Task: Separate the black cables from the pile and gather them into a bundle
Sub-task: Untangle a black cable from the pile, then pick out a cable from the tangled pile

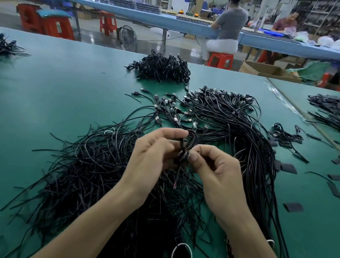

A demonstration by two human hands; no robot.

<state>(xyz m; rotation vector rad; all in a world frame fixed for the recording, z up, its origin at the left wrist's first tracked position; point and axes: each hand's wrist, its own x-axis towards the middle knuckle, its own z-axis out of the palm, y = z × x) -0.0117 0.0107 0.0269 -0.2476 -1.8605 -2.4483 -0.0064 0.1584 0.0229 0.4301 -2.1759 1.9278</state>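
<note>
A big pile of loose black cables (92,175) with USB plugs spreads over the green table (46,90). Above its middle, both hands hold a small coiled black cable bundle (186,148). My left hand (153,154) grips the coil from the left, thumb and forefinger curled over its top loop. My right hand (214,169) pinches the coil's lower part from the right. A thin cable end hangs down from the coil between my wrists.
A heap of finished coiled bundles (161,68) lies at the back centre, another heap (0,45) at the far left, more cables (337,113) on the right. Black strips (293,206) lie scattered at right. Two people sit at a far bench behind.
</note>
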